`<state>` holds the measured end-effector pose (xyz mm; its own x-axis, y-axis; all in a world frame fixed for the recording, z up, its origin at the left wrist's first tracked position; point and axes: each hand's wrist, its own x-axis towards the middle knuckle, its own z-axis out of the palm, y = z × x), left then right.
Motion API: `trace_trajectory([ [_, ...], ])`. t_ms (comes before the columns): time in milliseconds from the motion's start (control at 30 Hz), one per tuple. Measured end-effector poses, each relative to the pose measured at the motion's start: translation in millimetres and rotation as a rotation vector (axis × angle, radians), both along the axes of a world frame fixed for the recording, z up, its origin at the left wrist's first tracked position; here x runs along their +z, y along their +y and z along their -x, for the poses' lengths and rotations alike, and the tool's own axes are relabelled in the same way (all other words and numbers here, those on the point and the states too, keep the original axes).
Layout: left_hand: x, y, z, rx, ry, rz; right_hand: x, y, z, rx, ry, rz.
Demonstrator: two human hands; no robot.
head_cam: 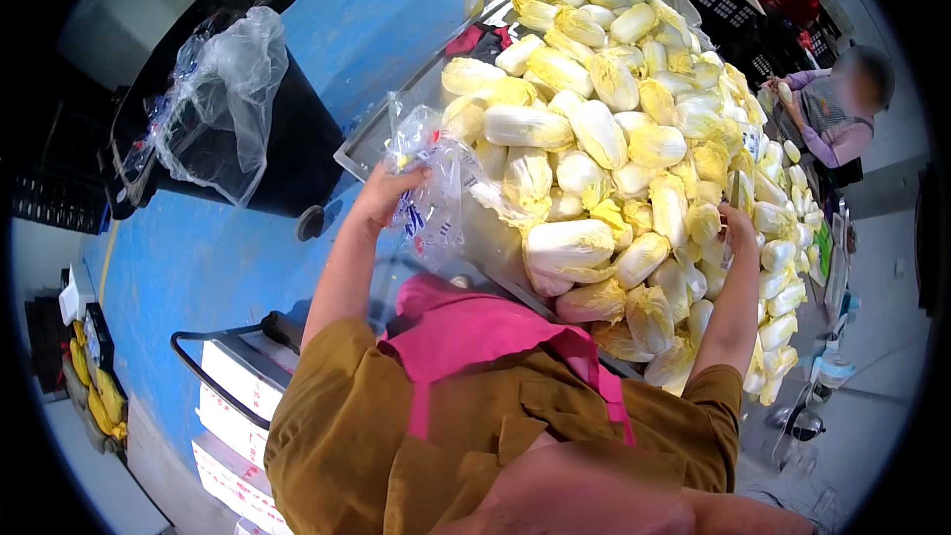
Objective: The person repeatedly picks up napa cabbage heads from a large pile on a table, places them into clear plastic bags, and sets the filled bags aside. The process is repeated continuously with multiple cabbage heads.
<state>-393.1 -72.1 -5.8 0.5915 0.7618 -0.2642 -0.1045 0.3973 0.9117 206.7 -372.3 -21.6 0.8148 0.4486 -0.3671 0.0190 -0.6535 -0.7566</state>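
My left hand (394, 193) grips a crumpled clear plastic bag (438, 204) with printed marks, near the corner of the metal table (356, 156). Napa cabbages (594, 134) in a large heap cover the table, pale yellow and white. On the right side of the heap, my right hand (735, 230) is closed around a thin, blade-like tool (735, 189), apparently a knife, pointing away from me. Its handle is hidden by the fingers. Beside that hand lies a yellow-leaved cabbage (702, 221).
A black wheeled bin (297, 134) with clear plastic film (230, 104) over its rim stands left on the blue floor (223, 260). White cartons (230, 386) sit on a handled cart at lower left. Across the heap, a person (825, 111) holds a small pale item.
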Motion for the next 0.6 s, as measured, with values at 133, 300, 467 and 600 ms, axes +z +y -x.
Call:
trace_trajectory([
  [133, 6, -2, 4, -0.034, 0.008, 0.040, 3, 12, 12, -0.057, -0.078, 0.000],
  [300, -8, -22, -10, -0.011, -0.023, 0.090, -27, -6, -34, 0.095, -0.164, 0.209],
  [467, 5, -40, -18, -0.003, -0.054, 0.038, 22, 6, 32, 0.078, -0.021, -0.121],
  [600, 34, -61, -36, -0.003, -0.033, 0.043, 27, -21, -11, -0.129, 0.001, -0.534],
])
